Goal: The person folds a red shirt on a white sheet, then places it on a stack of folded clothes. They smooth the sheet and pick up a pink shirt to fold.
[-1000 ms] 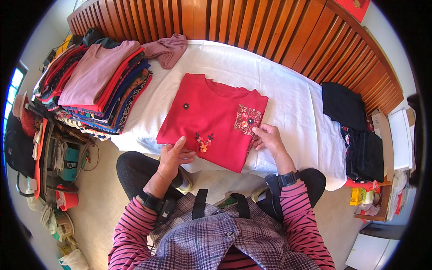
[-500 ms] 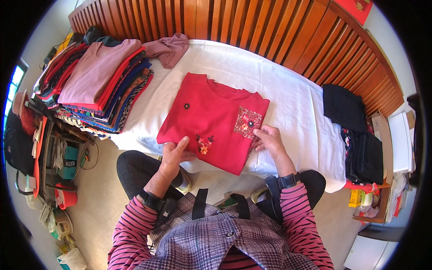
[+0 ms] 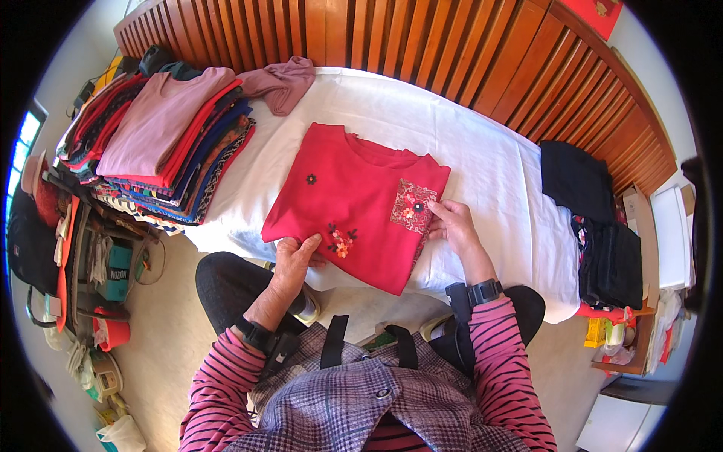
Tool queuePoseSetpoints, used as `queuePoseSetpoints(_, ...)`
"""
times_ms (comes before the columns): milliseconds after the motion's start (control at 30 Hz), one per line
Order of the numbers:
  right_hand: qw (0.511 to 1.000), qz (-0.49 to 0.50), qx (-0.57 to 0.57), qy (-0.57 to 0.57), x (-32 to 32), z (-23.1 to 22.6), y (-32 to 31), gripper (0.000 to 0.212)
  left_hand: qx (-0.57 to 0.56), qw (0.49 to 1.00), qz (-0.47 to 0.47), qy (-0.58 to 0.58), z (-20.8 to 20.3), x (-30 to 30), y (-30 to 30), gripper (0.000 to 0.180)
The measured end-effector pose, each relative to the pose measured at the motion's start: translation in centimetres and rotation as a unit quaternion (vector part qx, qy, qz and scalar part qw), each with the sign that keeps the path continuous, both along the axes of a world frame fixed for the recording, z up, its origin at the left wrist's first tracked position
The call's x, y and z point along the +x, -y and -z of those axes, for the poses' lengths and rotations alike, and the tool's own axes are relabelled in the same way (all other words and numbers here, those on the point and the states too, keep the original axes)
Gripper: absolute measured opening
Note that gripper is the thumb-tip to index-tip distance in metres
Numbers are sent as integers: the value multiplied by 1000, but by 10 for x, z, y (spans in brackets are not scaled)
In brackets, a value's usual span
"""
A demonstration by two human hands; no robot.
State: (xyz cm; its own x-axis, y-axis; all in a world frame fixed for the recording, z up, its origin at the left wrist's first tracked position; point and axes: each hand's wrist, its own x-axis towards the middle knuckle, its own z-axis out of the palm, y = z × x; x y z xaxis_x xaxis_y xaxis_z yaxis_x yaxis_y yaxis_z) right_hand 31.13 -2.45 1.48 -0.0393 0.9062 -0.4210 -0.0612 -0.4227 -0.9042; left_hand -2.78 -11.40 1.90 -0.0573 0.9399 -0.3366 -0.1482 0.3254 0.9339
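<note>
A folded red shirt [image 3: 354, 203] with embroidered flowers and a patterned pocket patch lies on the white sheet [image 3: 497, 166] in front of me. My left hand [image 3: 292, 260] grips its near left edge, thumb on top and the other fingers underneath. At the right edge, beside the patch, my right hand [image 3: 454, 224] pinches the cloth between thumb and fingers. The shirt's neckline points away from me, and its near right corner hangs toward the bed's front edge.
A tall stack of folded clothes [image 3: 169, 135] with a pink top stands at the left, beside a crumpled mauve garment [image 3: 282, 81]. Folded black clothes [image 3: 576, 181] lie at the right. A slatted wooden headboard [image 3: 422, 38] runs behind. A red bucket [image 3: 111, 329] stands at the left.
My right hand has shifted slightly upward along the shirt's right edge. The left hand keeps its hold, and the shirt has barely moved.
</note>
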Motion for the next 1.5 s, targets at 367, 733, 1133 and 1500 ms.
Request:
queuePoseSetpoints(367, 999, -39, 8, 35, -1, 2, -11, 22, -12, 999, 49, 19, -10, 10, 0, 30)
queuePoseSetpoints(733, 998, -49, 1, 42, -3, 1, -13, 32, -44, 998, 35, 39, -13, 9, -2, 45)
queuePoseSetpoints(1133, 996, -46, 22, 71, -2, 6, -12, 28, -66, 990, -125, 28, -3, -7, -10, 57)
queuePoseSetpoints(1500, 997, -34, 24, 70, -5, 4, -10, 28, 25, 989, -128, -74, 6, -13, -11, 29)
